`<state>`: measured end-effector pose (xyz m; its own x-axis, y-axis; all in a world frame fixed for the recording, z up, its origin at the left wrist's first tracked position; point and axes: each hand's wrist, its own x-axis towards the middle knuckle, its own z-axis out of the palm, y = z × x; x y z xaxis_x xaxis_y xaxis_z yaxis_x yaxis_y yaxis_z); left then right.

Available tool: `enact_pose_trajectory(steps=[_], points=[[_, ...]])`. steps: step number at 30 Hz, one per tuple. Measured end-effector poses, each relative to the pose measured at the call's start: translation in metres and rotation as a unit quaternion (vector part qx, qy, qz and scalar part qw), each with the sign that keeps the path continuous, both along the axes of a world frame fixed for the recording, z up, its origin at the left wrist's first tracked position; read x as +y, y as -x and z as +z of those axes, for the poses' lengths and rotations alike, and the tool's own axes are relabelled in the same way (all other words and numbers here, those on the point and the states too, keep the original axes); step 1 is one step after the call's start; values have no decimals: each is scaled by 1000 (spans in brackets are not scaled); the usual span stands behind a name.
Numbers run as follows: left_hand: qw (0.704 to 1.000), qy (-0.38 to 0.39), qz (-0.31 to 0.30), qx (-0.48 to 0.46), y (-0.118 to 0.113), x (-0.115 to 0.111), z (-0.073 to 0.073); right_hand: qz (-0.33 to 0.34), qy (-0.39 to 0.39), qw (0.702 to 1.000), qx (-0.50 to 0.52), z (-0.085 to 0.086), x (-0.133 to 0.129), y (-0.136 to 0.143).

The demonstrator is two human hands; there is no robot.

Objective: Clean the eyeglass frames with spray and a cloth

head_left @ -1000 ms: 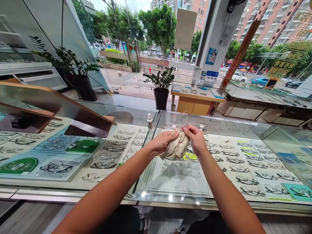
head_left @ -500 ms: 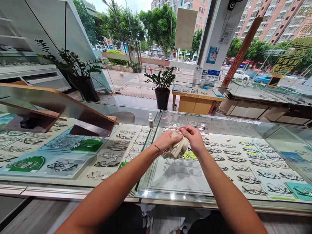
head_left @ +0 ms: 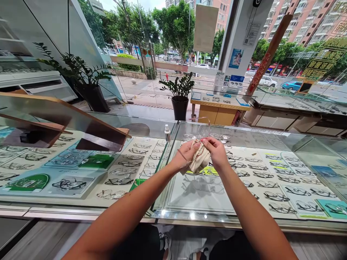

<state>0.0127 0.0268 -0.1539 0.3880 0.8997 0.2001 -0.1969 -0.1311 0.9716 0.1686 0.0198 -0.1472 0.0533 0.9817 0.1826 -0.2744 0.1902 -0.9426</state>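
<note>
Both hands meet above the glass counter. My left hand [head_left: 185,153] is closed on a cream-coloured cloth [head_left: 200,161], which hangs bunched below the fingers. A pair of thin-rimmed eyeglasses [head_left: 204,130] is held up at the cloth; one clear lens and a pinkish temple stick out on the far side. Another thin temple runs along my left wrist. With thumb and fingers pinched, my right hand [head_left: 217,151] grips the eyeglasses at the cloth's upper edge. The cloth and fingers hide the rest of the frame.
A small white spray bottle [head_left: 167,133] stands on the glass counter [head_left: 189,213] left of my hands. Rows of eyeglasses lie under the glass on both sides. A wooden-edged stand [head_left: 103,139] is at the left. Beyond the counter is a potted plant [head_left: 180,108].
The eyeglasses have turned, so the lens and pinkish temple stand higher beyond my fingers. The cloth has shifted and bunched differently in my hands. My right hand has lowered slightly.
</note>
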Motion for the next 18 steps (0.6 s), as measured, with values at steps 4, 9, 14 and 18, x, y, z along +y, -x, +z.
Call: enact_pose_trajectory(steps=[4, 9, 14, 18], points=[[1000, -2, -17, -7, 0, 0, -3, -13, 8, 1000, 13, 1, 0, 0], [1000, 24, 10, -13, -3, 0, -4, -14, -2, 1000, -8, 0, -4, 7], [999, 30, 24, 34, -4, 0, -2, -38, -37, 998, -29, -1, -3, 8], [997, 81, -3, -18, -1, 1, -1, -61, -20, 998, -13, -1, 3, -2]])
